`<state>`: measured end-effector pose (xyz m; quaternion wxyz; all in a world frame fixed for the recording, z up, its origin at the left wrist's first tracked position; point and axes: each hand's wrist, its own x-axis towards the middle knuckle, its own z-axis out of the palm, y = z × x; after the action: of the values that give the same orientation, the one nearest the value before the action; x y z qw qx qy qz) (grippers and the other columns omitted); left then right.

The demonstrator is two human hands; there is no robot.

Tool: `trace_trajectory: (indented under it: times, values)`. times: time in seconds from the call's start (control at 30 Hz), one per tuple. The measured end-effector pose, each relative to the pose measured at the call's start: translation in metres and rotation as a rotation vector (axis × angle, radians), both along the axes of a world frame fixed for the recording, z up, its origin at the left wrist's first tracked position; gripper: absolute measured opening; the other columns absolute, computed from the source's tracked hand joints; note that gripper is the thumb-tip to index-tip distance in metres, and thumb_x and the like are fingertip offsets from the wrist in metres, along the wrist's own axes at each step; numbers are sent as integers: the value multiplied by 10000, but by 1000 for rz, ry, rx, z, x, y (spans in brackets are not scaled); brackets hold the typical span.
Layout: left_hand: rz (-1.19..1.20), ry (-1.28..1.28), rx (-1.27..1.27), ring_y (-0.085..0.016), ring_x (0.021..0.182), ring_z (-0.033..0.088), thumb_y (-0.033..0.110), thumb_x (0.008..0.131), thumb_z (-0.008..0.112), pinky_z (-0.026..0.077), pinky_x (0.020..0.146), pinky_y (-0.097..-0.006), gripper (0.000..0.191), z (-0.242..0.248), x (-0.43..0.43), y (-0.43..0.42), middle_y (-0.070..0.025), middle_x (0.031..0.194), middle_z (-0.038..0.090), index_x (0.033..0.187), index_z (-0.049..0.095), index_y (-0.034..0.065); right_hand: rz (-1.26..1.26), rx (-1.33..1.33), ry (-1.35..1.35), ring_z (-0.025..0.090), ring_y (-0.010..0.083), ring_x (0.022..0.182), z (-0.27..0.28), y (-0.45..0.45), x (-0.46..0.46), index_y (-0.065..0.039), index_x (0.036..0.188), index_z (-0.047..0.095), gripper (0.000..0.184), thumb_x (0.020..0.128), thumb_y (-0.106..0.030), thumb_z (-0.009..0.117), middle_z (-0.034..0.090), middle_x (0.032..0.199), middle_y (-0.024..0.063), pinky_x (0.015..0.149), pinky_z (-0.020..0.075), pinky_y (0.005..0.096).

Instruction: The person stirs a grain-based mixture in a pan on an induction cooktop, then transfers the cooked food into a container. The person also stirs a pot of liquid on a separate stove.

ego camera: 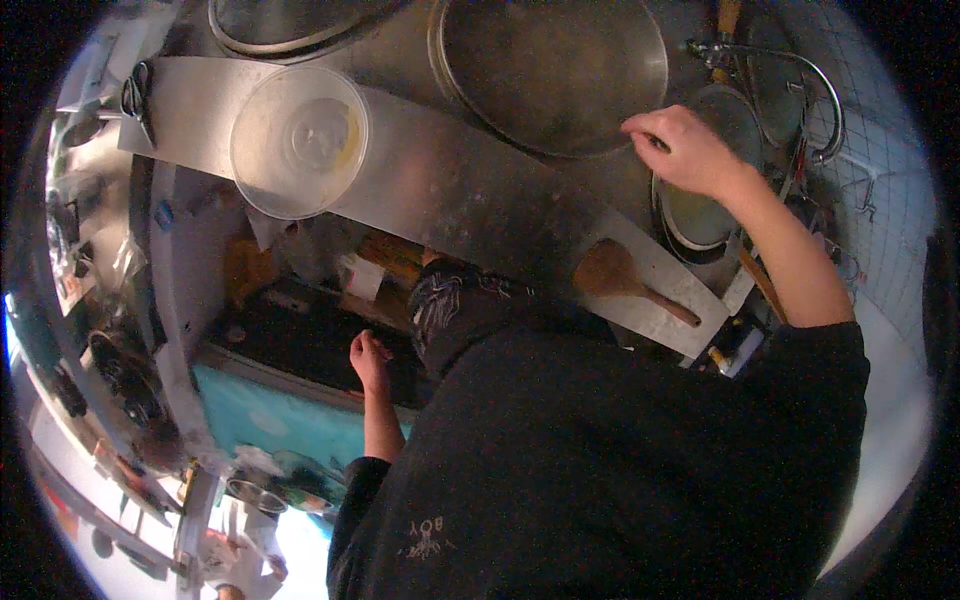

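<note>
Over the right rim of a large round metal pan (pixel 555 67), my right hand (pixel 679 150) hovers with thumb and fingers drawn together. Nothing shows between its fingertips. My left hand (pixel 369 356) hangs low beside my body, away from the counter; its fingers look curled, and whether they hold anything is too small to tell. A clear round plastic tub (pixel 259 161) with some yellowish residue stands on the steel counter edge (pixel 420 165) to the left. On the right end of that edge lies a broad wooden paddle (pixel 607 271), its handle pointing away to the right.
A second metal pan (pixel 285 37) sits at the upper left. Behind my right hand are a curved metal faucet (pixel 832 105) and a pot of pale liquid (pixel 686 214). Scissors (pixel 136 94) lie on the counter's left end. Another person (pixel 240 559) is at the lower left.
</note>
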<state>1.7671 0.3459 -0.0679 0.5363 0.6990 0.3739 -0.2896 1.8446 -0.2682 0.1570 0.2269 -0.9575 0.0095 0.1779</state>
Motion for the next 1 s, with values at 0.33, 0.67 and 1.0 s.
trace_trajectory:
  times: [0.33, 0.67, 1.0]
  values:
    - [-105, 13, 55, -94, 539, 483, 277, 990, 577, 420, 470, -262, 233, 14, 15, 3, 1, 674, 518, 954, 583, 47, -162, 105, -271, 694, 254, 776, 10, -20, -8, -13, 1052, 699, 185, 900, -86, 621, 725, 967, 153, 661, 534, 327]
    - [-208, -37, 58, -81, 535, 478, 303, 990, 575, 445, 488, -263, 271, 36, 35, -10, 19, 634, 489, 839, 572, 78, -236, 117, -186, 668, 385, 816, -27, 14, -22, -27, 868, 691, 169, 841, -172, 609, 694, 841, 194, 762, 529, 463]
    - [-296, -66, 143, -84, 500, 465, 293, 1008, 556, 418, 460, -261, 287, 50, 46, -20, 33, 613, 481, 807, 532, 90, -400, 328, -317, 693, 359, 798, -28, 38, -8, -26, 812, 688, 121, 830, -133, 636, 703, 827, 179, 728, 553, 435]
